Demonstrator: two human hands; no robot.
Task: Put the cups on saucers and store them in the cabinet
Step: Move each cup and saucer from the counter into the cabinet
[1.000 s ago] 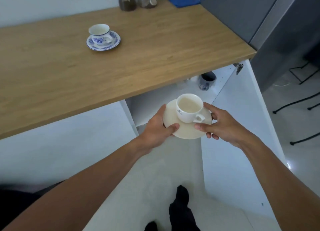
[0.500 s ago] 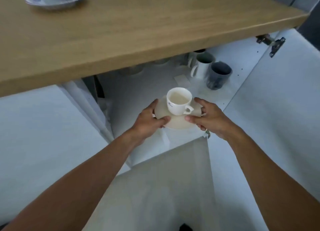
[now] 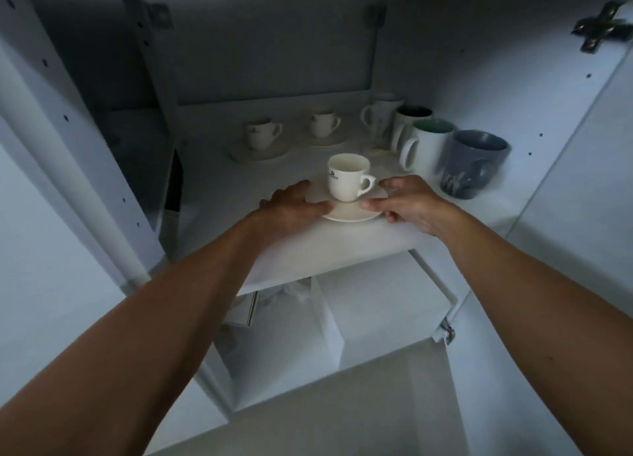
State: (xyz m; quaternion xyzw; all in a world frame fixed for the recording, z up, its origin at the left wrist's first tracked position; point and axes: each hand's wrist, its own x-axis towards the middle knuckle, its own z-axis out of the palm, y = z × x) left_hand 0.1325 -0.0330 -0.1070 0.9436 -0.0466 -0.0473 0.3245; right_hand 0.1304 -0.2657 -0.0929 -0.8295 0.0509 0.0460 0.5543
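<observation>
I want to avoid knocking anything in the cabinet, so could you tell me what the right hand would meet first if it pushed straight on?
Probably the green-lined white mug: the right hand, gripping the saucer, points toward it, though depth is unclear.

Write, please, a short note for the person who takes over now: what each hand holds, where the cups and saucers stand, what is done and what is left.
Left hand: holds the left rim of the saucer.
Right hand: holds its right rim.
White cup: upright on that saucer, handle to the right, at the front of the cabinet shelf, beside the mugs. Whether the saucer already rests on the shelf cannot be told.
Done: two cups on saucers stand at the back of the shelf.
Left: set this one down and let go.
</observation>
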